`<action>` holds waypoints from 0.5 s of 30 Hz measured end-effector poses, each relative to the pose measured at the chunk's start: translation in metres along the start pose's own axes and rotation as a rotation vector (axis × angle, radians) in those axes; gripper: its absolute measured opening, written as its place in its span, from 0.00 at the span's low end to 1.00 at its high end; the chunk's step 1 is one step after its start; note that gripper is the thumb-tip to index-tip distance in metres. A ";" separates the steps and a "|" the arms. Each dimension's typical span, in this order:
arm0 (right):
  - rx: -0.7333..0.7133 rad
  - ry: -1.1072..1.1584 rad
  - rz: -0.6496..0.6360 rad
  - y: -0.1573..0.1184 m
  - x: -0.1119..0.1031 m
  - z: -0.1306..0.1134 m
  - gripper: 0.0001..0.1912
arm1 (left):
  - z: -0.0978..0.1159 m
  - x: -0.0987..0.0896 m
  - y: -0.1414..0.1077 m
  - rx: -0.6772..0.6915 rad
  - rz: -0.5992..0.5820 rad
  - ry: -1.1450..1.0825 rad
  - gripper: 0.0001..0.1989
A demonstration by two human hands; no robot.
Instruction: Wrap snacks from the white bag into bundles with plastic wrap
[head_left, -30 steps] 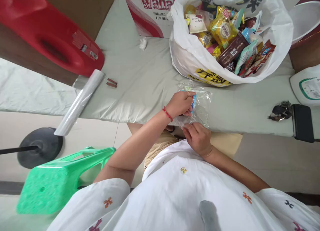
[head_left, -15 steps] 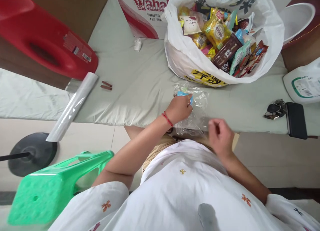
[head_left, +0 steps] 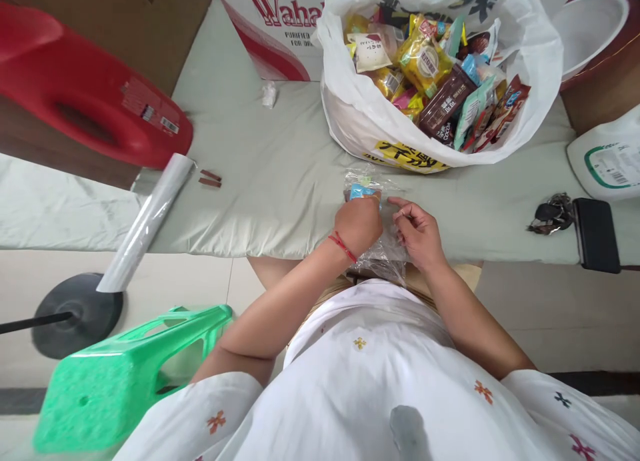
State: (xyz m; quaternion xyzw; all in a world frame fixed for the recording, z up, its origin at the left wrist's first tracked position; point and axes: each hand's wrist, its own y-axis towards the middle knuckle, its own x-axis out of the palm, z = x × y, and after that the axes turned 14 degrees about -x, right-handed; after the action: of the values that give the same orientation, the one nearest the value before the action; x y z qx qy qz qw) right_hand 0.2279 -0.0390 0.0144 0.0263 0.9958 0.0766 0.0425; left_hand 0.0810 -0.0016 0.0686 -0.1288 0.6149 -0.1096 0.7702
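My left hand (head_left: 359, 222), with a red string bracelet at the wrist, is closed on a small blue packet (head_left: 361, 190) near the table's front edge. Clear plastic film (head_left: 383, 258) lies around and under that hand, spilling over the edge towards my lap. Just to the right, my right hand (head_left: 419, 234) hovers beside the film with its index finger stretched out and the other fingers loosely bent apart. I see nothing held in it. Most of the blue packet is hidden by the left hand.
Behind my hands stands a white plastic bag (head_left: 345, 124) of wrapped snacks. A red jug (head_left: 100, 101), film roll (head_left: 147, 221) and two brown strips (head_left: 210, 178) lie left. Keys (head_left: 550, 214), a black phone (head_left: 597, 234) and a white bottle (head_left: 610, 161) are right. A green stool (head_left: 85, 398) stands below.
My right hand has moved up and left, from a loose fist near the table edge to beside the film, fingers now extended. My left hand stays on the blue packet, shifted slightly.
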 end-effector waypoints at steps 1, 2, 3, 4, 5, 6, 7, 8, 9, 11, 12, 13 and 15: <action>0.026 0.082 0.017 0.001 0.004 -0.002 0.14 | 0.001 -0.001 0.000 -0.003 -0.004 0.001 0.28; 0.038 0.143 0.024 0.003 0.009 -0.003 0.15 | 0.001 -0.002 -0.001 -0.006 -0.009 0.000 0.27; 0.035 0.184 0.024 0.005 0.014 -0.004 0.17 | 0.001 -0.002 -0.001 -0.009 -0.016 -0.004 0.26; 0.024 0.206 0.015 0.007 0.019 -0.004 0.19 | 0.002 -0.003 -0.001 -0.011 -0.019 -0.011 0.25; 0.007 0.210 -0.001 0.009 0.024 -0.004 0.20 | 0.001 -0.003 -0.001 -0.011 -0.022 -0.022 0.23; -0.016 0.199 -0.017 0.012 0.028 -0.004 0.21 | 0.000 -0.004 0.000 -0.010 -0.023 -0.037 0.21; -0.044 0.175 -0.033 0.014 0.032 -0.003 0.21 | -0.002 -0.004 0.001 -0.005 -0.023 -0.060 0.19; -0.073 0.143 -0.051 0.017 0.035 -0.003 0.22 | -0.006 -0.004 0.003 0.006 -0.023 -0.097 0.16; -0.105 0.106 -0.073 0.019 0.037 -0.002 0.23 | -0.010 -0.003 0.005 0.023 -0.027 -0.156 0.14; -0.166 0.034 -0.133 0.025 0.038 -0.003 0.26 | -0.023 -0.003 0.010 0.058 -0.103 -0.369 0.07; -0.192 0.000 -0.165 0.027 0.037 -0.003 0.28 | -0.030 -0.003 0.013 0.068 -0.187 -0.527 0.04; -0.214 -0.035 -0.199 0.030 0.037 -0.004 0.30 | -0.038 -0.002 0.016 0.072 -0.300 -0.708 0.03; -0.252 -0.116 -0.268 0.034 0.036 -0.006 0.32 | -0.051 -0.002 0.020 0.059 -0.573 -1.077 0.10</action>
State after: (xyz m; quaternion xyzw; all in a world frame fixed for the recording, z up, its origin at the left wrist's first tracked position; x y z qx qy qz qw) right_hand 0.1934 -0.0038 0.0228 -0.1079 0.9687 0.1929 0.1128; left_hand 0.0312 0.0147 0.0532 -0.3050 0.0766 -0.2487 0.9161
